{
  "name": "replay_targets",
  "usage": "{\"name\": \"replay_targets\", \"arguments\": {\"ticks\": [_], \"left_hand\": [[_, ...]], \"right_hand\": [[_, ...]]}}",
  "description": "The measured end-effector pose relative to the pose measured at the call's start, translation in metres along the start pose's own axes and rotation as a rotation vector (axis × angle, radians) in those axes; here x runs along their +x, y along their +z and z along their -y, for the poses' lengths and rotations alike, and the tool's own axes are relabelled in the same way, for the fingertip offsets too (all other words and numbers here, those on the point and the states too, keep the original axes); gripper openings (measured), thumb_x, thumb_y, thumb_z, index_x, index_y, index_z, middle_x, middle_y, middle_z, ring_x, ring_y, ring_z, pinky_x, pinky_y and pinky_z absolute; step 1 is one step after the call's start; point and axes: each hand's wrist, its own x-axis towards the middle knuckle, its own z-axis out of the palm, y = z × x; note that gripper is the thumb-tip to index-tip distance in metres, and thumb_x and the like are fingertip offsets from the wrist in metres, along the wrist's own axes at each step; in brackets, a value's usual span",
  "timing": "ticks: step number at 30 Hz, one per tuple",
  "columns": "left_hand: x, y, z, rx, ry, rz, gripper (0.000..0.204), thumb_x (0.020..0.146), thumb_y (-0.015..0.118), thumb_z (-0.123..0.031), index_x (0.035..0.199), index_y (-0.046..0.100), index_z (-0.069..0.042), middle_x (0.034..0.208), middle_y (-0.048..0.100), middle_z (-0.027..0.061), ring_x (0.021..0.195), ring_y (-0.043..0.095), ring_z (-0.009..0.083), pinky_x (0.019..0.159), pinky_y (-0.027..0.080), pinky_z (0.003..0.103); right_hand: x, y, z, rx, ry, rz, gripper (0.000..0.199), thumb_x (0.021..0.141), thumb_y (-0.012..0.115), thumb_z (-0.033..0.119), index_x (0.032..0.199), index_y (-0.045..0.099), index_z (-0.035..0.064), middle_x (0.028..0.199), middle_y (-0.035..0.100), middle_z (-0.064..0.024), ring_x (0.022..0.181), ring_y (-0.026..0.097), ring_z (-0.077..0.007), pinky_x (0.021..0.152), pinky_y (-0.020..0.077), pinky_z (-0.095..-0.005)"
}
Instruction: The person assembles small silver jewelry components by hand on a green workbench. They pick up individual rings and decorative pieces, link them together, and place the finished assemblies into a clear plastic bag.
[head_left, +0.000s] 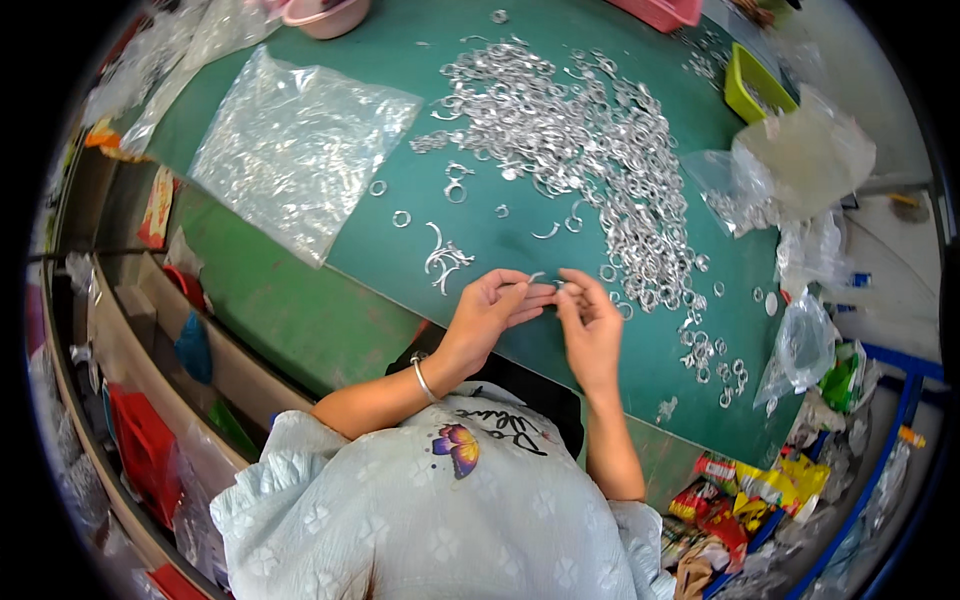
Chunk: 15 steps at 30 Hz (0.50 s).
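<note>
My left hand [490, 315] is over the table's near edge, thumb pressed to the fingers on a thin curved silver metal piece [537, 275]. Close beside it, my right hand [590, 325] pinches a small silver bit between thumb and forefinger; its shape is too small to make out. The fingertips of both hands nearly meet. Beyond them spreads a large pile of silver metal rings [640, 190]. Left of my hands lies a little heap of curved silver strips [445, 262]. A few loose rings [402, 218] and a single curved strip [547, 231] rest nearby.
A clear plastic bag [300, 150] lies flat at the left of the green table [470, 345]. A pink bowl [327, 18], a pink basket [660, 12] and a yellow-green basket [755, 85] stand at the far side. More plastic bags [810, 150] crowd the right edge.
</note>
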Motion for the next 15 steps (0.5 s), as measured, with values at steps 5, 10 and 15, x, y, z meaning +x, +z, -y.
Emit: {"name": "replay_targets", "arguments": {"ticks": [5, 10, 15], "left_hand": [[-0.002, 0.01, 0.015, 0.241, 0.111, 0.106, 0.015, 0.093, 0.052, -0.005, 0.103, 0.056, 0.004, 0.1, 0.062, 0.01, 0.088, 0.061, 0.0155, 0.084, 0.05, 0.028], [0.002, 0.01, 0.005, 0.806, 0.604, 0.103, 0.021, 0.086, 0.06, 0.001, 0.106, 0.059, 0.001, 0.101, 0.064, 0.0106, 0.087, 0.061, 0.0159, 0.075, 0.05, 0.026], [0.054, 0.016, -0.011, 1.486, 0.866, -0.156, 0.022, 0.076, 0.066, 0.0, 0.096, 0.059, -0.001, 0.097, 0.056, 0.0126, 0.089, 0.053, 0.0303, 0.076, 0.044, 0.037]], "right_hand": [[-0.017, 0.012, 0.002, 0.276, 0.121, 0.013, 0.017, 0.091, 0.055, 0.003, 0.105, 0.061, -0.0054, 0.09, 0.058, -0.005, 0.07, 0.057, -0.0097, 0.06, 0.0449, -0.0219], [-0.017, -0.002, -0.002, 0.633, 0.18, -0.098, 0.013, 0.093, 0.051, 0.009, 0.094, 0.059, -0.0018, 0.092, 0.057, -0.0067, 0.069, 0.054, -0.0125, 0.057, 0.0406, -0.0238], [-0.023, -0.026, 0.002, 0.857, 0.198, -0.097, 0.018, 0.096, 0.044, 0.014, 0.092, 0.055, 0.0002, 0.094, 0.058, -0.0113, 0.078, 0.056, -0.0198, 0.066, 0.0445, -0.0311]]}}
